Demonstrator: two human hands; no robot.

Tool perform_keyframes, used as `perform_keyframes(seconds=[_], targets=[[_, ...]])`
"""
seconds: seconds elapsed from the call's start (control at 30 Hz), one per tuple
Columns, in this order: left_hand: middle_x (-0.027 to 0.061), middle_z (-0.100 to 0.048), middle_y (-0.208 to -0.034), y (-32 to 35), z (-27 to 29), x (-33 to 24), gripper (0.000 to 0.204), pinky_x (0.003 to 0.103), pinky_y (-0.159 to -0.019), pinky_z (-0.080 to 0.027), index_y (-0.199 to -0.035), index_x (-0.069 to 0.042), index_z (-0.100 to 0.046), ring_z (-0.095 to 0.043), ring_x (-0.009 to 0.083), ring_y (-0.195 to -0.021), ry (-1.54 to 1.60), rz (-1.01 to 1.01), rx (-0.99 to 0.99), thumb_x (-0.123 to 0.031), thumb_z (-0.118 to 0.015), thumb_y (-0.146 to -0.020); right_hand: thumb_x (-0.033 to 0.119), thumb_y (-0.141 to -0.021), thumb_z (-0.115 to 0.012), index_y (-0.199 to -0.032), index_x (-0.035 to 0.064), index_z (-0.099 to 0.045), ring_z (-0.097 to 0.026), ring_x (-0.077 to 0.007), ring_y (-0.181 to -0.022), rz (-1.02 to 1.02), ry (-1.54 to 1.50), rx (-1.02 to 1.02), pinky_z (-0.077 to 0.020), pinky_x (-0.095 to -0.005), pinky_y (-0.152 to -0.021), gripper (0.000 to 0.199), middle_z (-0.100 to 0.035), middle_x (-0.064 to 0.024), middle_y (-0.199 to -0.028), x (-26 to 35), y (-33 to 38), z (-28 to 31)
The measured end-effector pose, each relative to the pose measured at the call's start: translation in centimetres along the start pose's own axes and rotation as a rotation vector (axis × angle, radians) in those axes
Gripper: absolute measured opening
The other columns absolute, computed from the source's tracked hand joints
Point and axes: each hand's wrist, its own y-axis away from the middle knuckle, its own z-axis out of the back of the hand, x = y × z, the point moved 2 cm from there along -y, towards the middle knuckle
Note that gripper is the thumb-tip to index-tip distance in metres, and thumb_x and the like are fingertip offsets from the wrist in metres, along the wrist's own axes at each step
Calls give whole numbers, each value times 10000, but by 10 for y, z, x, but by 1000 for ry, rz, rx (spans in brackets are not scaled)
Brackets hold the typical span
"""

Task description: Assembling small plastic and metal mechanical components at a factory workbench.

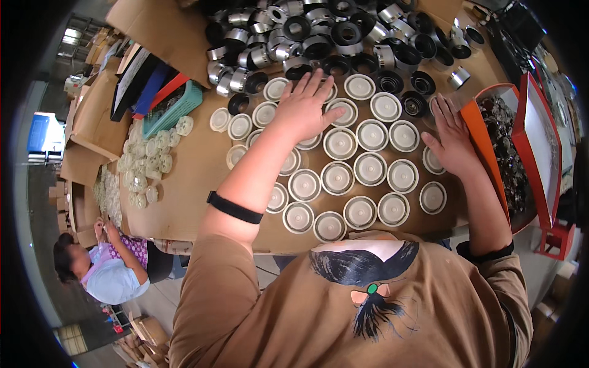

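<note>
Several round white cap-like discs [340,143] lie flat in loose rows on the brown tabletop in front of me. My left hand [304,110] reaches across the far left of these discs with its fingers spread, covering some of them; I cannot tell whether it touches them. At the right edge of the rows, my right hand [453,136] lies flat with its thumb apart, beside a disc [432,161] that it partly hides. It is close to the orange box [485,147]. Neither hand holds anything that I can see.
Silver and black rings [297,28] are heaped at the far side. The orange box on the right holds dark small parts [504,138]. Clear plastic pieces [147,156] and a teal basket [178,110] are on the left. Another person [116,270] sits at the left.
</note>
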Motion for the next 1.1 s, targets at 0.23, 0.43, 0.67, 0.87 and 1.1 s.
perform_keyframes(seconds=[0.23,0.43,0.67,0.87,1.1], targets=[[180,-655,-1337,54,49,121,427,416,-1060,-479,-1285,-26,-657,-614,360,-1247,350,632,-293,-154,-634,-879,469,-1016,-549,-1610,57,-266,-128,-307,-1584,-6,-67,43,-138,-453,-1280,776,-203,-133,-1699,-10,3,-5],[231,-521,-1490,134,-5,202,732,428,-1128,-418,-1506,-73,-455,-492,384,-1387,212,453,-99,-98,-663,-804,284,-934,-718,-1577,66,-351,-217,-361,-1555,52,-245,-255,-241,-475,-1250,772,-271,-156,-1670,23,6,18],[261,-663,-1249,127,23,186,585,437,-1018,-496,-1317,18,-600,-650,370,-1164,365,767,-419,-164,-758,-784,175,-806,-800,-1476,23,-480,-415,-410,-1428,133,-290,-374,-362,-492,-1181,758,-427,-200,-1558,34,33,30],[133,-654,-1243,58,78,-26,543,385,-988,-517,-1248,-56,-625,-638,329,-1158,684,-79,-116,-145,-810,-746,92,-711,-816,-1430,110,-545,-554,-385,-1294,494,-570,-412,-491,-474,-1063,769,-487,-203,-1490,93,48,58],[162,-701,-1216,73,59,-78,568,373,-925,-550,-1366,-26,-556,-697,260,-1089,1161,-80,35,-215,-779,-880,2,-870,-681,-1375,27,-576,-725,-305,-1047,257,-769,-378,-582,-387,-889,516,-705,-143,-1225,91,35,45]])
